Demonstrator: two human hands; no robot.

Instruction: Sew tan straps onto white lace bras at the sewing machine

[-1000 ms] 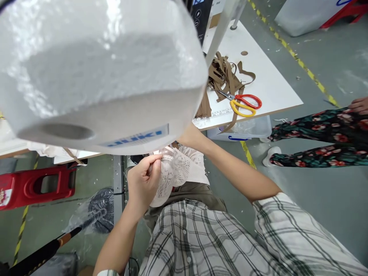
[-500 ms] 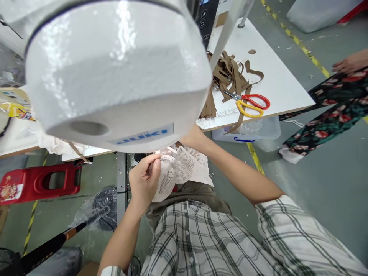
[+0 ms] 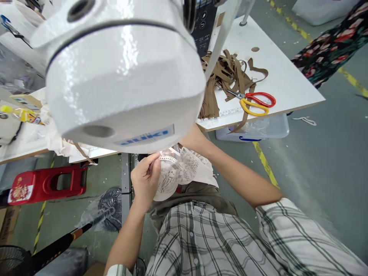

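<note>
A white lace bra (image 3: 168, 178) hangs over my lap, below the head of a white sewing machine (image 3: 126, 88). My left hand (image 3: 146, 174) pinches the trimmed edge of the bra between thumb and fingers, at the left under the machine head. My right hand (image 3: 191, 138) reaches in at the right side of the bra, and the machine head covers its fingers. The needle area is out of sight behind the machine head.
Scissors (image 3: 254, 103) with red and yellow handles lie beside brown fabric strips (image 3: 227, 76) on the white table (image 3: 276, 73). Below it sits a clear plastic bin (image 3: 267, 128). A red stool (image 3: 48, 184) stands left. A person's patterned trouser leg (image 3: 330, 46) is at right.
The view has shifted slightly, so the machine and table appear moved right. My left hand keeps its pinch on the bra. The other person's leg has moved up and away, their hand out of view.
</note>
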